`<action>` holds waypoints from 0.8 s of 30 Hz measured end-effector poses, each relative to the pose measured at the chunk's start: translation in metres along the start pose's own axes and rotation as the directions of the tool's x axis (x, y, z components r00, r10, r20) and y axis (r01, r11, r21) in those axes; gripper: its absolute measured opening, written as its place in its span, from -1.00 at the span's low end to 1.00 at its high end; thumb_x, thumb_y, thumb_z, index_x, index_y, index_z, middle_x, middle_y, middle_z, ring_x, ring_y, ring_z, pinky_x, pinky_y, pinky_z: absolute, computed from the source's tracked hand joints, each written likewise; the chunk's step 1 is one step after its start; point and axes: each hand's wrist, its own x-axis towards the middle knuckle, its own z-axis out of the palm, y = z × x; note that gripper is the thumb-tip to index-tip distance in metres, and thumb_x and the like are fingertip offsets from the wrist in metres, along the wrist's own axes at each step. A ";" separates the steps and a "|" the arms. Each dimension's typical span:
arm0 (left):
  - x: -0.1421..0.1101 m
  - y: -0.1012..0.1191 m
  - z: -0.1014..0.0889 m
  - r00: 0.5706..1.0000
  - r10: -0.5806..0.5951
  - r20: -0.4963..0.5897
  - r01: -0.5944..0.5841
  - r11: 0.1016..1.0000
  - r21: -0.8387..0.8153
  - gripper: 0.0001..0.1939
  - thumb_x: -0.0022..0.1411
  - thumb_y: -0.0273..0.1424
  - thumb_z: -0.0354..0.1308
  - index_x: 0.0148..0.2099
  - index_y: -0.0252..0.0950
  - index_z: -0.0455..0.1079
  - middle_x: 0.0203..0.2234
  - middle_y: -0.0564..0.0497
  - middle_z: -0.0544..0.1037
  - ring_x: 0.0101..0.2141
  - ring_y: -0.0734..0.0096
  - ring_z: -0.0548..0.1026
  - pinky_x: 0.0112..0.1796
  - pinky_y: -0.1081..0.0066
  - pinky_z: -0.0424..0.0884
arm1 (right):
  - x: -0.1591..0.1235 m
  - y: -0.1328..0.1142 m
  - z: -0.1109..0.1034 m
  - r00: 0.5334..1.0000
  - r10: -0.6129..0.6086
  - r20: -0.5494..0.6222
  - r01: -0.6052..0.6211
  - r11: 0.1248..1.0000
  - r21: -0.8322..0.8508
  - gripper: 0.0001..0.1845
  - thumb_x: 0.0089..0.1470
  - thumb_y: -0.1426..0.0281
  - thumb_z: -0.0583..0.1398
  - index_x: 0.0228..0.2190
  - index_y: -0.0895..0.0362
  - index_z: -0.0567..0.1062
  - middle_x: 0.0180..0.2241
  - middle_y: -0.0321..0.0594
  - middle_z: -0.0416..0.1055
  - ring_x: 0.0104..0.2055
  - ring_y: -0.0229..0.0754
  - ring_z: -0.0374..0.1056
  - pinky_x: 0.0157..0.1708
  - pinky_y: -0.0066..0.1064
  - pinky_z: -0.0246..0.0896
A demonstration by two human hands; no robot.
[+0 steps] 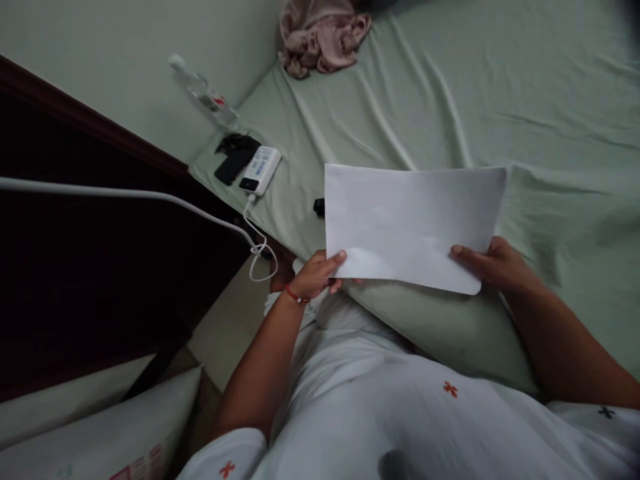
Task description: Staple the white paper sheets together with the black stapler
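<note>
A blank white sheet of paper (410, 220) is held up in front of me, over the edge of the bed. My left hand (316, 275) grips its lower left corner, thumb on top and fingers underneath; a red bracelet (297, 295) circles that wrist. At the lower right edge, my right hand (497, 263) pinches the sheet with the thumb across its face, and the other fingers are hidden behind it. A small black object (319, 207) pokes out from behind the paper's left edge; its kind cannot be made out.
A white power bank (261, 170) with a white cable (200, 212) lies on the green bedsheet (560, 87), beside a black item (235, 160). A clear plastic bottle (205, 93) leans near the wall. Pink cloth (325, 37) is bunched at the back. Dark furniture (100, 253) stands left.
</note>
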 end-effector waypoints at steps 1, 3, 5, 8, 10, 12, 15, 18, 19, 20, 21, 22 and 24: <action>-0.001 0.000 -0.001 1.000 0.000 -0.005 0.000 1.000 -0.013 -0.35 0.06 0.24 0.42 -0.36 -0.25 0.37 -0.68 0.01 0.51 -0.78 0.54 0.27 -0.76 0.49 0.04 | 0.000 0.001 -0.001 0.999 0.009 0.033 -0.008 1.000 -0.021 -0.36 -0.26 -0.17 0.55 -0.50 0.14 0.59 -0.53 -0.18 0.49 -0.52 -0.18 0.31 -0.59 -0.38 0.23; -0.003 0.000 -0.002 1.000 -0.002 -0.020 0.001 1.000 -0.020 -0.35 0.05 0.25 0.43 -0.35 -0.24 0.38 -0.67 0.00 0.52 -0.75 0.50 0.33 -0.75 0.50 0.03 | -0.002 0.004 -0.003 0.997 0.024 0.070 -0.019 0.997 -0.072 -0.38 -0.26 -0.14 0.56 -0.54 0.14 0.58 -0.55 -0.18 0.48 -0.53 -0.19 0.30 -0.59 -0.38 0.22; -0.003 -0.003 -0.002 0.999 -0.008 -0.035 0.008 1.000 0.002 -0.34 0.04 0.25 0.44 -0.31 -0.26 0.41 -0.64 -0.03 0.56 -0.70 0.44 0.42 -0.74 0.52 0.04 | -0.005 0.008 -0.003 0.998 0.025 0.065 -0.020 0.997 -0.079 -0.39 -0.18 -0.13 0.54 -0.58 0.15 0.56 -0.58 -0.19 0.45 -0.55 -0.23 0.26 -0.60 -0.40 0.18; -0.003 -0.007 -0.002 0.998 -0.012 -0.056 0.015 0.999 0.047 -0.35 0.06 0.19 0.47 -0.22 -0.30 0.47 -0.59 -0.05 0.61 -0.67 0.43 0.45 -0.72 0.53 0.09 | -0.010 0.010 -0.002 0.999 0.016 0.036 -0.015 0.999 -0.028 -0.39 -0.13 -0.14 0.51 -0.58 0.15 0.57 -0.58 -0.20 0.43 -0.55 -0.25 0.24 -0.60 -0.42 0.16; -0.003 -0.009 -0.004 0.999 -0.008 -0.047 0.011 0.998 0.060 -0.38 0.10 0.16 0.46 -0.20 -0.32 0.49 -0.58 -0.08 0.62 -0.67 0.45 0.44 -0.71 0.53 0.08 | -0.013 0.010 -0.002 0.998 0.029 0.050 -0.028 1.000 -0.012 -0.41 -0.13 -0.14 0.52 -0.56 0.14 0.60 -0.55 -0.18 0.46 -0.53 -0.22 0.27 -0.59 -0.40 0.19; -0.005 -0.009 -0.008 1.000 -0.005 -0.009 0.006 0.998 0.056 -0.39 0.13 0.16 0.44 -0.19 -0.32 0.51 -0.59 -0.08 0.62 -0.69 0.47 0.39 -0.71 0.53 0.04 | -0.015 0.010 -0.004 0.994 0.045 0.096 -0.043 0.999 -0.021 -0.42 -0.14 -0.14 0.52 -0.56 0.12 0.61 -0.54 -0.16 0.48 -0.52 -0.19 0.29 -0.60 -0.38 0.22; -0.008 -0.007 -0.013 0.997 -0.037 0.070 0.033 0.998 0.054 -0.40 0.17 0.17 0.40 -0.19 -0.32 0.52 -0.64 -0.06 0.60 -0.76 0.55 0.23 -0.72 0.50 -0.04 | -0.019 0.011 -0.008 0.987 0.054 0.151 -0.046 0.997 -0.059 -0.43 -0.11 -0.14 0.50 -0.62 0.09 0.57 -0.58 -0.20 0.44 -0.54 -0.20 0.26 -0.62 -0.38 0.22; -0.009 -0.006 -0.013 0.989 -0.084 0.119 0.079 0.996 0.048 -0.39 0.14 0.20 0.40 -0.30 -0.30 0.50 -0.68 -0.08 0.57 -0.78 0.60 0.14 -0.73 0.49 -0.09 | -0.026 0.014 -0.011 0.987 0.078 0.142 -0.067 0.994 -0.083 -0.42 -0.05 -0.15 0.47 -0.62 0.09 0.55 -0.60 -0.24 0.43 -0.55 -0.22 0.26 -0.61 -0.40 0.21; -0.009 -0.006 -0.012 0.987 -0.096 0.126 0.092 0.995 0.039 -0.39 0.12 0.21 0.41 -0.34 -0.29 0.50 -0.69 -0.08 0.56 -0.78 0.60 0.13 -0.73 0.48 -0.11 | -0.029 0.016 -0.012 0.988 0.090 0.129 -0.081 0.994 -0.075 -0.42 -0.05 -0.15 0.47 -0.61 0.09 0.55 -0.59 -0.24 0.43 -0.55 -0.22 0.27 -0.61 -0.40 0.22; -0.008 -0.005 -0.011 0.986 -0.105 0.127 0.102 0.994 0.030 -0.39 0.10 0.21 0.42 -0.36 -0.29 0.49 -0.70 -0.07 0.55 -0.78 0.59 0.14 -0.73 0.48 -0.12 | -0.032 0.017 -0.011 0.988 0.106 0.113 -0.100 0.993 -0.059 -0.42 -0.06 -0.16 0.47 -0.60 0.09 0.56 -0.59 -0.24 0.44 -0.56 -0.22 0.28 -0.61 -0.39 0.22; -0.007 -0.005 -0.010 0.986 -0.113 0.126 0.111 0.994 0.022 -0.39 0.08 0.21 0.44 -0.37 -0.28 0.50 -0.71 -0.07 0.54 -0.78 0.56 0.16 -0.73 0.47 -0.12 | -0.036 0.019 -0.011 0.987 0.127 0.094 -0.125 0.992 -0.034 -0.42 -0.06 -0.16 0.47 -0.58 0.09 0.57 -0.58 -0.22 0.46 -0.56 -0.21 0.29 -0.62 -0.39 0.22; -0.007 -0.004 -0.009 0.985 -0.118 0.123 0.117 0.993 0.016 -0.40 0.07 0.21 0.44 -0.37 -0.27 0.50 -0.72 -0.06 0.53 -0.78 0.54 0.18 -0.72 0.47 -0.12 | -0.039 0.020 -0.009 0.984 0.158 0.082 -0.158 0.987 -0.006 -0.43 -0.08 -0.17 0.48 -0.55 0.08 0.59 -0.57 -0.20 0.48 -0.56 -0.19 0.31 -0.62 -0.37 0.24; -0.006 -0.002 -0.007 0.985 -0.122 0.123 0.121 0.993 0.012 -0.41 0.07 0.20 0.44 -0.37 -0.27 0.51 -0.73 -0.06 0.52 -0.77 0.50 0.22 -0.71 0.47 -0.11 | -0.046 0.022 -0.005 0.970 0.229 0.079 -0.234 0.971 0.053 -0.45 -0.11 -0.16 0.49 -0.49 0.07 0.63 -0.55 -0.16 0.51 -0.56 -0.14 0.35 -0.63 -0.34 0.27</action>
